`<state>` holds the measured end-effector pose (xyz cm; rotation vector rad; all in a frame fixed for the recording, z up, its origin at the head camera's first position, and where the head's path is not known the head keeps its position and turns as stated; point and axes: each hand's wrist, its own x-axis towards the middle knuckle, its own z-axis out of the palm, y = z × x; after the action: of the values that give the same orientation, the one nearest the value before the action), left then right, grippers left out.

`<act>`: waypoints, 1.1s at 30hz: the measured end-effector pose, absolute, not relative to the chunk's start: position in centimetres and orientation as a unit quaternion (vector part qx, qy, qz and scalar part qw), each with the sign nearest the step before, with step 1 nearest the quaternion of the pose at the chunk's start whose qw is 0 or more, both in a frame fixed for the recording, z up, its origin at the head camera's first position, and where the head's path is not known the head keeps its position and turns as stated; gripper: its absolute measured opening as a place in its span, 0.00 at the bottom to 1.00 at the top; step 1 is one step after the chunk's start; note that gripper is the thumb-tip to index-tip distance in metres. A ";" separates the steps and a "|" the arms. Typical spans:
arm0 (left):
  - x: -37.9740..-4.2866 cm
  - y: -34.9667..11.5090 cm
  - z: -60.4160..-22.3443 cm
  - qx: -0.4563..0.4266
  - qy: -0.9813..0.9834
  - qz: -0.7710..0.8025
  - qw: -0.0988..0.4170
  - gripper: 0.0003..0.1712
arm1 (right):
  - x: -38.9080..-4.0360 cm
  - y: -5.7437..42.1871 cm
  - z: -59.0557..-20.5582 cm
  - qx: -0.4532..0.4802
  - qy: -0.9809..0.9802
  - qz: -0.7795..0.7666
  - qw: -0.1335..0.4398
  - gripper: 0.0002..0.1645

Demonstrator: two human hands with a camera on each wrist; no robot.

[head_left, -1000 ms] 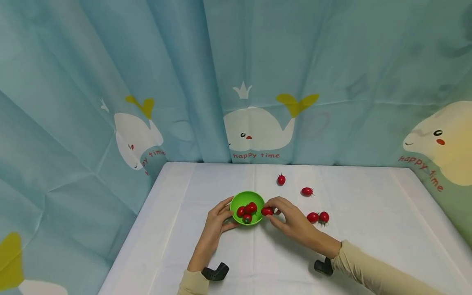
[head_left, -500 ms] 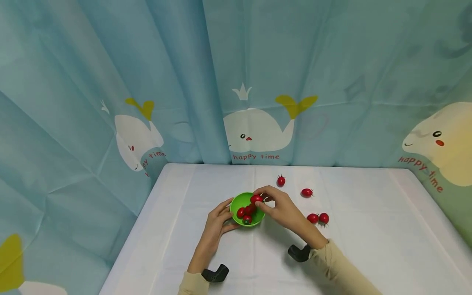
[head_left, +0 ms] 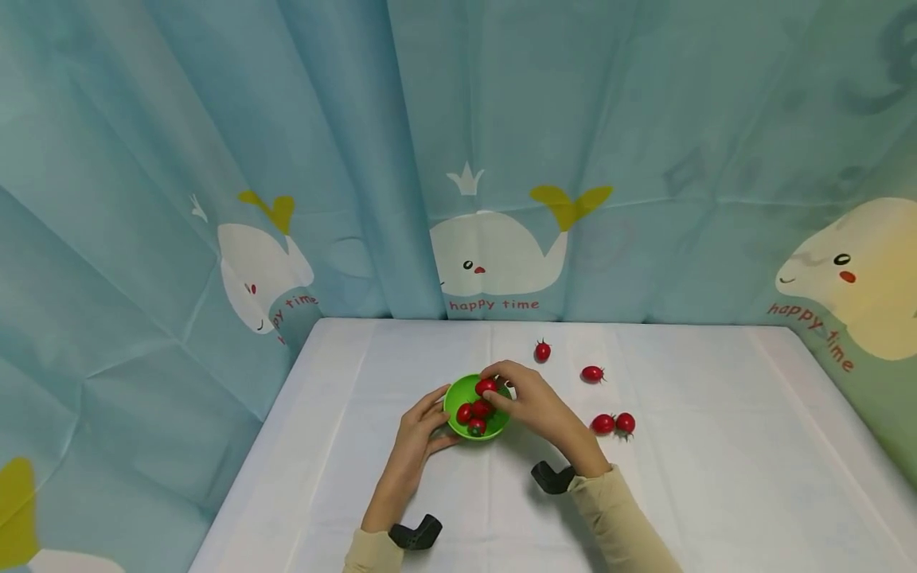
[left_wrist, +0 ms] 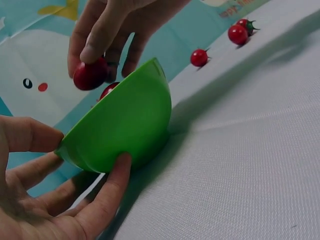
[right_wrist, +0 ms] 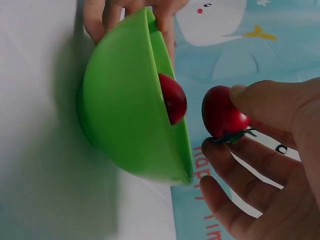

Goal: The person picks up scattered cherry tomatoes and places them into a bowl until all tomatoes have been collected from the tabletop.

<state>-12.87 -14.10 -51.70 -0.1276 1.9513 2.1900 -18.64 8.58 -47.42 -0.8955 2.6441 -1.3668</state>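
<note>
Head view: I watch two bare hands working at a green bowl (left_wrist: 127,120) that stands on a white cloth (head_left: 387,366).
Left hand: this left hand (head_left: 421,430) has its thumb and fingers round one side of the bowl; my left wrist view shows one fingertip at the rim and another pressed to the outer wall.
Right hand: over the bowl, the right hand (head_left: 532,400) pinches a held tomato (right_wrist: 220,111) between thumb and fingers, its green stem leaves showing in my right wrist view.
Held tomato: above the bowl's mouth, clear of the rim.
Bowl contents: I make out three tomatoes (head_left: 478,410) clustered inside; others could be hidden.
Loose tomatoes: one at the back (head_left: 543,351), a second (head_left: 592,374) to its right and nearer me, then a close-set pair (head_left: 603,424) further forward.
Sleeves: beige cuffs (head_left: 623,517), a black mount (head_left: 416,532) at each wrist.
Backdrop: blue curtain (head_left: 344,119) with whales.
</note>
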 end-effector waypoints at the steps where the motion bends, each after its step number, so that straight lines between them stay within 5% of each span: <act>1: -12.9 -14.1 -51.7 -0.043 0.661 0.742 0.104 0.30 | -18.7 8.4 -47.5 -0.287 0.854 -0.434 0.019 0.16; 14: -12.6 -14.3 -52.0 -0.048 0.661 0.742 0.104 0.30 | -18.1 7.3 -48.9 -0.279 0.880 -0.385 -0.006 0.17; 23: -12.3 -14.2 -52.1 -0.047 0.661 0.743 0.099 0.30 | -17.7 7.1 -49.2 -0.331 0.894 -0.291 -0.082 0.16; 33: -12.6 -14.0 -51.9 -0.042 0.657 0.747 0.099 0.30 | -17.7 7.1 -48.6 -0.330 0.898 -0.287 -0.048 0.18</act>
<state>-12.64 -14.02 -51.88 -0.1244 1.9413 2.2075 -17.72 7.12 -48.63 -1.0696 2.9118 -0.9303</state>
